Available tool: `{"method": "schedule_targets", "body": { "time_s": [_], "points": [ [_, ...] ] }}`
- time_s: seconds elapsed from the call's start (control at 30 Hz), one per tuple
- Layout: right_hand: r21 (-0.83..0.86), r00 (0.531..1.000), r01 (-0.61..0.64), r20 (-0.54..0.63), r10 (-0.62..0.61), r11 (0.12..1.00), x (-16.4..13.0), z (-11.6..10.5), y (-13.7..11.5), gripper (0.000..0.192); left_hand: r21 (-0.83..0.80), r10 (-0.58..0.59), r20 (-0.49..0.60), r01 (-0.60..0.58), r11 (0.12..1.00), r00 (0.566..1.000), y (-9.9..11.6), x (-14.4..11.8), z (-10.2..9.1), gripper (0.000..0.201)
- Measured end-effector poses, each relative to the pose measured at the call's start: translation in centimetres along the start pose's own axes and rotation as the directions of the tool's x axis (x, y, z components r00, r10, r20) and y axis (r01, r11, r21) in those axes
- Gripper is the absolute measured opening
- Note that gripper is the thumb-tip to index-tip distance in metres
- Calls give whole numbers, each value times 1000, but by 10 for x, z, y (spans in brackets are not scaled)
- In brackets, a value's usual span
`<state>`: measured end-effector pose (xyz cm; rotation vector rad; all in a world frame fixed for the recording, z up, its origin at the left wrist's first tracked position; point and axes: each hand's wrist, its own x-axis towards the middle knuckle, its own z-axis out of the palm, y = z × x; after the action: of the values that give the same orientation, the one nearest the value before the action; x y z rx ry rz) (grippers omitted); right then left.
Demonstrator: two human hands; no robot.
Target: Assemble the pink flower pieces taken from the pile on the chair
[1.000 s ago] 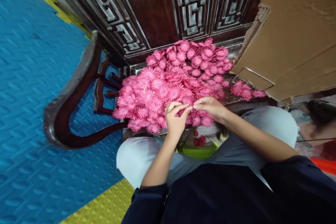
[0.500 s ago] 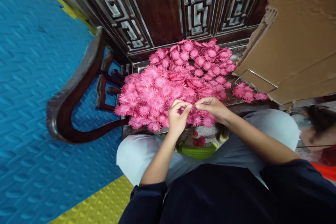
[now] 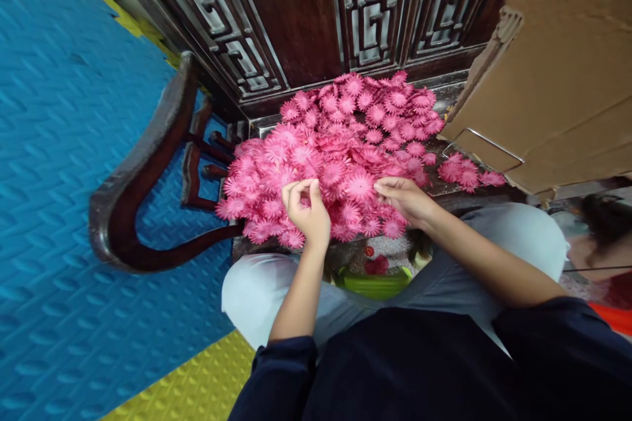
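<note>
A large heap of pink artificial flower heads (image 3: 276, 174) covers the dark wooden seat in front of me. Between thumb and fingers, my right hand (image 3: 407, 200) pinches the edge of one pink flower (image 3: 359, 187), which faces up with a small dark dot at its centre. My left hand (image 3: 309, 214) is over the left part of the heap, apart from that flower. Its fingers are curled with thumb and forefinger close together; whatever they hold, if anything, is too small to make out.
At the left curves a wooden armrest (image 3: 141, 138), with a carved back panel (image 3: 306, 13) behind the heap. A cardboard sheet (image 3: 567, 72) and a metal wire handle (image 3: 486, 145) stand at the right. Below, between my knees, is a green plastic object (image 3: 375, 284).
My hands were together over the heap. Since then my left hand has moved away to the left, and the flower in my right hand has turned its face up into view.
</note>
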<state>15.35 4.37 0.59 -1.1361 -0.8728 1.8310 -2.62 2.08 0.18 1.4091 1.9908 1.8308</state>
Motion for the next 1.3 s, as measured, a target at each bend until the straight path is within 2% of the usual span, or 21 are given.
{"method": "schedule_targets", "body": {
  "time_s": [0.2,0.4,0.57,0.77,0.93,1.03,1.17,1.3],
  "points": [
    [10,997,-46,67,46,999,0,0,-1,17,232,89,209,-138,963,974,-8,4,2,11],
    [-130,991,-108,65,117,986,1,-3,2,16,214,189,254,-246,945,949,2,-6,-3,14],
    [-130,991,-111,57,119,985,1,-2,0,15,190,251,329,-324,927,910,5,-13,-1,13],
    [-115,993,-104,34,109,988,2,-4,-1,15,126,225,270,-266,956,936,6,-14,-3,19],
    [-94,996,-42,69,48,995,1,-3,-1,15,76,229,394,-280,957,890,18,-24,-3,16],
    [-79,996,-24,83,31,997,-1,-1,-2,17,20,156,454,-185,982,877,20,-29,-1,13],
    [-76,998,-11,58,15,997,-1,1,-1,20,-118,82,481,-28,993,873,20,-30,1,11],
    [-87,998,7,66,-1,996,-2,3,0,24,-135,55,458,9,991,887,21,-29,0,10]
  ]
}}
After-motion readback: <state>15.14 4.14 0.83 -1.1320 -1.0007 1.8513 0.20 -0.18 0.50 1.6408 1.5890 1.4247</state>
